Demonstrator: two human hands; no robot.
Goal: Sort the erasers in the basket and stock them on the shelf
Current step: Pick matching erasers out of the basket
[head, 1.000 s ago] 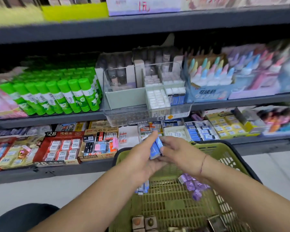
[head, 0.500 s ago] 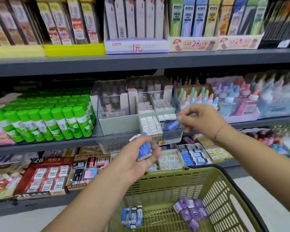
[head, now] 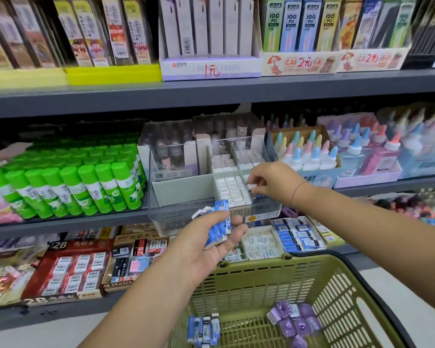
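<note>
R hand (head: 269, 182) pinching single eraser (head: 251, 186) at front-right slot of clear organizer (head: 176, 217), mid shelf (head: 86, 223). L hand (head: 211, 238) gripping fanned stack of blue erasers (head: 217, 222) above basket (head: 261, 271).

Risks: loose stack slipping from grip; single eraser dropping into adjacent white-eraser slot (head: 232, 189).

Obstacles: narrow slot, glue bottles (head: 312, 151) just beside R wrist.

Unsorted in basket: blue packs (head: 204, 330), purple packs (head: 294, 320).

Thin red string bracelet (head: 296, 194)

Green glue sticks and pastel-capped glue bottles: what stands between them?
Head view: a clear plastic divided box of white erasers; the right hand reaches into it.
</note>
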